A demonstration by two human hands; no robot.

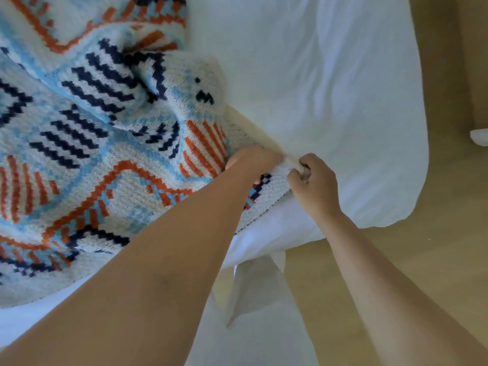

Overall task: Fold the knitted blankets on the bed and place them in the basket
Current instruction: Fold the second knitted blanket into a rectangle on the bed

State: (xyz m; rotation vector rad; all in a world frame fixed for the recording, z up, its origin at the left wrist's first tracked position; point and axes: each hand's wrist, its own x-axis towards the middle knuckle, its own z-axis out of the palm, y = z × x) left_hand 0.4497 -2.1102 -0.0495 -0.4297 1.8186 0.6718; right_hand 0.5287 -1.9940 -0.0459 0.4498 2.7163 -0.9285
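A knitted blanket with orange, navy and light-blue patterns on white lies rumpled over the left half of the bed. Its near right corner is bunched at the bed's edge. My left hand presses into the blanket at that corner, fingers curled into the knit. My right hand is closed on the blanket's white edge just to the right of it. Both hands are nearly touching. No basket is in view.
The bed is covered by a white sheet, whose edge hangs down at the right and at the front. A wooden floor runs along the right side. A small white object lies at the far right edge.
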